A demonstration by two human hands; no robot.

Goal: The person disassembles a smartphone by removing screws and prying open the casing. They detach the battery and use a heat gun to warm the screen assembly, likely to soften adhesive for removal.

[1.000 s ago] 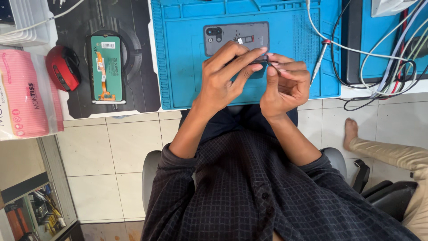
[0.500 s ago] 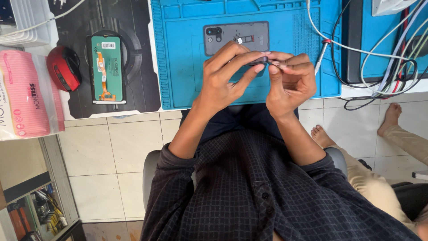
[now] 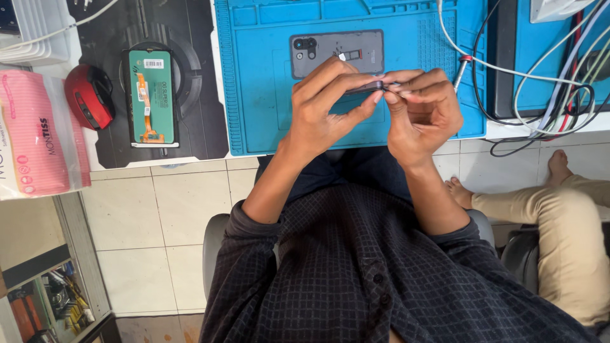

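My left hand point(image 3: 324, 108) and my right hand point(image 3: 422, 111) meet over the near edge of a blue work mat point(image 3: 267, 82). Between their fingertips they pinch a small, thin dark part point(image 3: 365, 87), held edge-on; what it is cannot be made out. Just beyond the hands a grey phone back point(image 3: 337, 54) lies flat on the mat with its camera cluster to the left. My dark checked sleeves reach back to the chair.
A green display panel with an orange flex cable point(image 3: 150, 95) lies on a black mat point(image 3: 190, 76), beside a red rounded object point(image 3: 89, 95) and a pink tissue pack point(image 3: 32, 133). Tangled cables point(image 3: 540, 82) lie at right. Another person's leg and bare foot point(image 3: 559, 190) rest on the tiled floor.
My hands stay together on the small part, its fingers shifting slightly. The other person's leg and feet at the right have moved across the floor.
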